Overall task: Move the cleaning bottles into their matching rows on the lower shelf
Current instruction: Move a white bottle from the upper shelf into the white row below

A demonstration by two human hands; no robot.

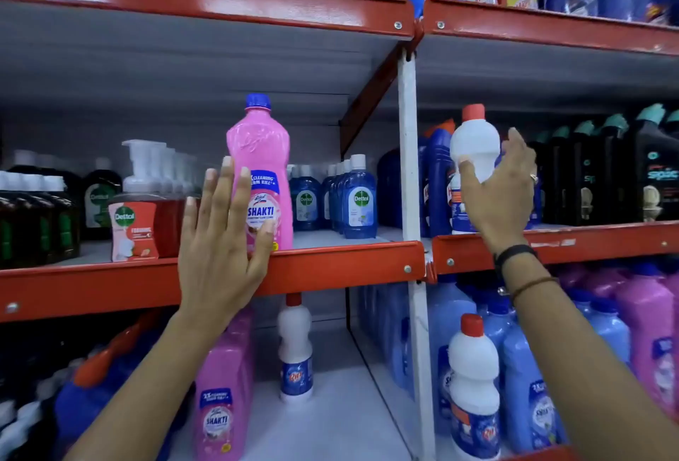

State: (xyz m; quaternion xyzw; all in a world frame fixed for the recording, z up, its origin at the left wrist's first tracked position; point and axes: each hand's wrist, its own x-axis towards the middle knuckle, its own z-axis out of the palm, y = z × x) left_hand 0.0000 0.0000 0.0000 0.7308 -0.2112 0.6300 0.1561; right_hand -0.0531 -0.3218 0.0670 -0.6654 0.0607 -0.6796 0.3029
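At frame centre my left hand (224, 240) lies open against the pink Shakti bottle (261, 170); right of it, my right hand (501, 188) grips the white red-capped bottle (474, 151).

My left hand (220, 240) is spread flat against the pink bottle (261, 170) standing at the middle shelf's (330, 265) front edge. My right hand (503, 188) wraps the white bottle (474, 144) beside the white upright post (409, 151).
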